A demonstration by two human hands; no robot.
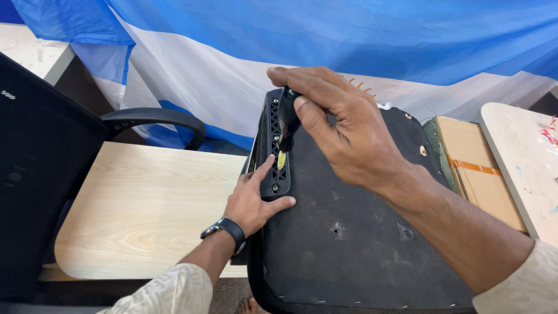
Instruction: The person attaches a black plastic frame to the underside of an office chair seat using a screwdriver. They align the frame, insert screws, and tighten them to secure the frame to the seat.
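As right hand (331,125) hides screwdriver (286,125) handle, tip obscured, left hand (256,197) steadying bracket (273,145)

Blue-white cloth (232,64) draped behind; pale wood table (145,203); black office chair (40,174) left; cardboard box (476,168) right.

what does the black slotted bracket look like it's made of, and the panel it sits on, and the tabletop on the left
Slotted bracket: probably moulded plastic, matte black, with crisp diamond-shaped cutouts. Panel: seems a board covered in thin black fabric, dull and dusty, with staples along its edge. Tabletop: looks like wood-grain laminate, pale and smooth with a faint sheen; solid wood can't be excluded.
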